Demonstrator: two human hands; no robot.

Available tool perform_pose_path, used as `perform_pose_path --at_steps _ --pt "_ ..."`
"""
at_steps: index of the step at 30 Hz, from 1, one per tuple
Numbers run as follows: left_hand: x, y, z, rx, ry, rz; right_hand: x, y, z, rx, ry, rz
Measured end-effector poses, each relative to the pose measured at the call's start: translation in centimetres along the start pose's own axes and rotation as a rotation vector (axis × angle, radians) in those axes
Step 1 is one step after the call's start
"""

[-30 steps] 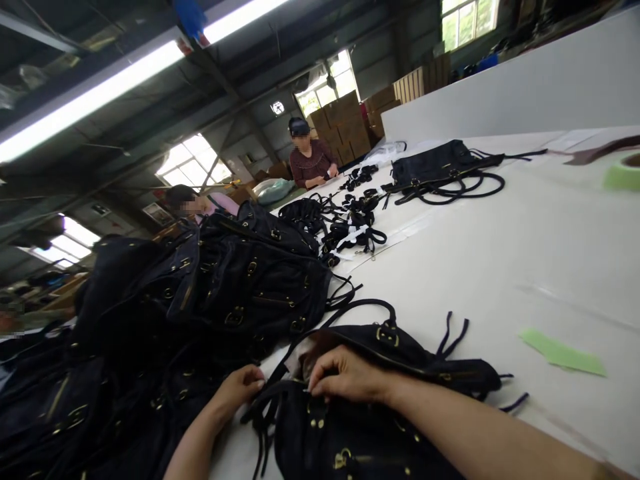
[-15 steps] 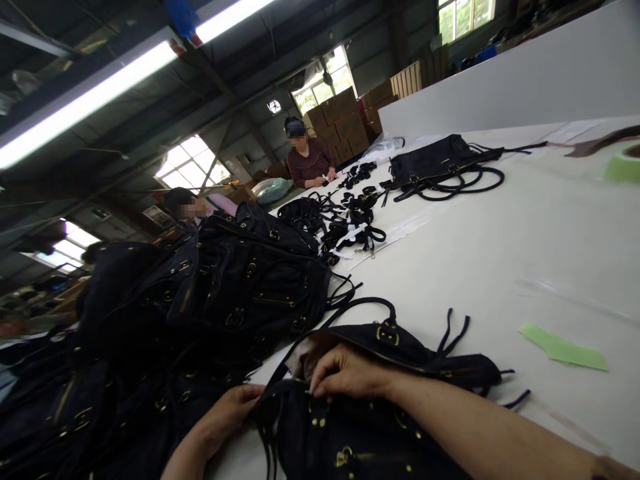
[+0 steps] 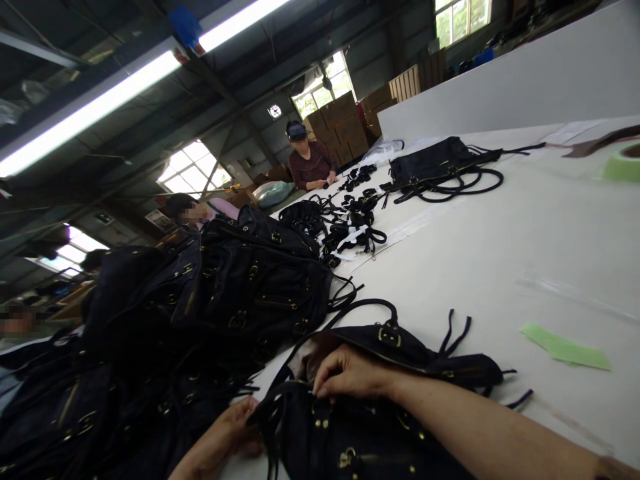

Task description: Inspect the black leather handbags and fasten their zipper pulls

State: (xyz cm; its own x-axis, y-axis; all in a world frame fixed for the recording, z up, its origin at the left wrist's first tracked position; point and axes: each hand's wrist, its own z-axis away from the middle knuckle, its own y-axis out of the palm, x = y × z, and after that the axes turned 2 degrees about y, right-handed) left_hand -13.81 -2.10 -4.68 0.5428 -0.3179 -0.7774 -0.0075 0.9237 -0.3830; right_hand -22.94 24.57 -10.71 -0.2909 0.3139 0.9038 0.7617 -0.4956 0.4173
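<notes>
The right hand [image 3: 350, 377] lies on a dark handbag [image 3: 380, 427] at the near edge of the white table [image 3: 500, 267], its fingers curled and pinched together on the top edge of the bag's opening, where a pale lining shows just beyond the knuckles. The left hand [image 3: 235, 433] sits lower and to the left, at the bag's left end, with its fingers closed around a bunch of the bag's thin black straps [image 3: 265, 413]; part of that hand is hidden by the straps, so the exact grip of each finger cannot be made out. The bag lies flat with gold-coloured buckles on its front, a looped handle arching over its far side and loose strap ends trailing toward the right. Just to its left, touching or nearly touching it, a big heap of similar dark bags [image 3: 200, 313] with gold hardware is piled along the table's left edge. A green slip of paper [image 3: 565, 348] lies well to the right of the bag on the bare tabletop. Farther up the table sit bundles of black straps [image 3: 350, 230] and another dark bag [image 3: 440, 163] with long handles, and a roll of green tape [image 3: 623, 167] shows at the right edge. Two other people are at the table's left side, one seated at the far end in a dark red top [image 3: 310, 167].
</notes>
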Motion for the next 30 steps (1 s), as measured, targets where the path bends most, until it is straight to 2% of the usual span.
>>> perform_pose_path --at_steps 3,5,9,12,14,17,21,23,26,28,30 --pt "-0.4 -0.4 0.4 -0.083 0.070 0.001 0.0 0.0 0.0 -0.002 0.000 -0.001" --pt "-0.9 -1.2 0.3 -0.191 0.123 -0.016 0.1 0.1 0.0 -0.001 -0.003 -0.004" --pt "-2.9 -3.0 0.2 -0.511 0.224 -0.083 0.3 0.3 0.1 -0.027 -0.021 -0.003" --pt "-5.6 -2.6 0.7 -0.737 0.330 -0.103 0.2 0.4 0.1 -0.083 -0.024 -0.012" --pt "-7.5 -0.9 1.0 -0.807 0.450 -0.085 0.1 0.3 -0.1 -0.126 -0.018 -0.025" --pt "-9.3 3.6 1.1 -0.777 0.626 -0.053 0.1 0.2 -0.2 -0.160 0.005 -0.058" --pt "-8.9 10.3 0.4 -0.646 0.711 -0.044 0.4 0.1 -0.2 -0.178 0.018 -0.112" --pt "-8.1 12.4 0.0 -0.636 0.707 -0.064 0.5 0.0 -0.2 -0.184 0.021 -0.136" --pt "-7.3 13.6 0.0 -0.706 0.625 -0.104 0.5 0.0 -0.4 -0.181 0.033 -0.178" --pt "-7.2 13.4 0.3 -0.735 0.585 -0.155 0.5 0.0 -0.5 -0.179 0.042 -0.205" --pt "-7.4 13.0 0.7 -0.710 0.591 -0.219 0.6 0.0 -0.6 -0.179 0.050 -0.224"
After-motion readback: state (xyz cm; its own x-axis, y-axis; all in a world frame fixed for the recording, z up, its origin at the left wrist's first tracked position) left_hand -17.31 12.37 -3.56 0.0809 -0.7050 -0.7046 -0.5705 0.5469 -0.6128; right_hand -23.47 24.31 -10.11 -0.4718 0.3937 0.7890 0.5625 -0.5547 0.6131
